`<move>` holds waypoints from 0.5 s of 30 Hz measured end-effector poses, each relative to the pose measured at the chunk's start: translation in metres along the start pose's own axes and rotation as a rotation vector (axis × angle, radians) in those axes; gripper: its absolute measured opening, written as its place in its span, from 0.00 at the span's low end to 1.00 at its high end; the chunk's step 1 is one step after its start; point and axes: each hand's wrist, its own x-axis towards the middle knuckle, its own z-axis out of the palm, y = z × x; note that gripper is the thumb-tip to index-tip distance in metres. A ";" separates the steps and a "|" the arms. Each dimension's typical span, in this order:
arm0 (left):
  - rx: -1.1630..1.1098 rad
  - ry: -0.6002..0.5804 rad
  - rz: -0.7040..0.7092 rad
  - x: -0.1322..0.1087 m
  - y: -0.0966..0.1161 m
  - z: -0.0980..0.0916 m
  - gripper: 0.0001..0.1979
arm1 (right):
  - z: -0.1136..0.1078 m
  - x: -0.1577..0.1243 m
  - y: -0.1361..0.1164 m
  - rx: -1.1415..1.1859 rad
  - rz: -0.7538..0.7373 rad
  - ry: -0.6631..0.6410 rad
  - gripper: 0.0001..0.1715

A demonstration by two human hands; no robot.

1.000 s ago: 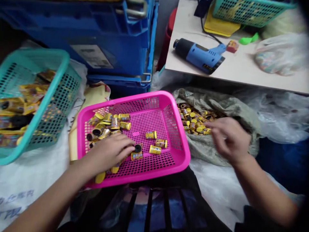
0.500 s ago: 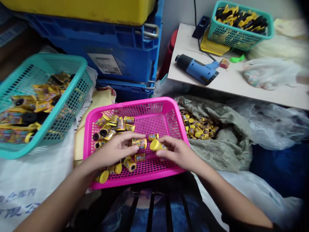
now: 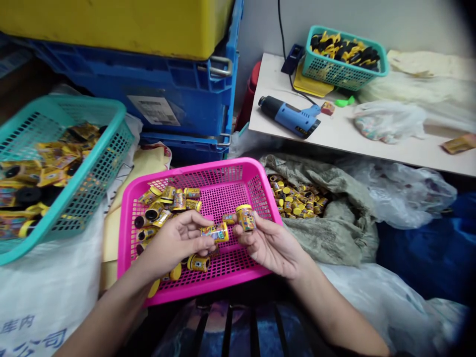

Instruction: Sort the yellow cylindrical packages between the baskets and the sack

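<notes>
Fingers of my left hand (image 3: 182, 240) pinch a small yellow printed bottle (image 3: 218, 232) lying sideways over the pink basket (image 3: 128, 223). In my right hand (image 3: 273, 245) is a second small bottle (image 3: 246, 218), held upright with its yellow cap on top and its colourful label showing. Beneath and beside the hands, several similar bottles (image 3: 179, 199) lie in the basket, mostly in its left half. Some have yellow caps; others show black round ends. My left hand hides part of the pile.
At left stands a teal basket (image 3: 107, 168) of flattened yellow wrappers and black parts. A sack (image 3: 334, 238) of similar bottles lies to the right. On the white table (image 3: 345, 134) are a blue heat gun (image 3: 290, 116) and another teal basket (image 3: 342, 74). Blue crates (image 3: 201, 116) are stacked behind.
My right hand has turned its bottle from tilted to upright, palm now turned up. My left hand has lifted its bottle slightly. The whole view has shifted a little.
</notes>
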 end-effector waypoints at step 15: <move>0.514 -0.310 0.372 0.086 0.070 0.112 0.31 | -0.050 -0.119 -0.080 -1.667 -1.333 1.448 0.38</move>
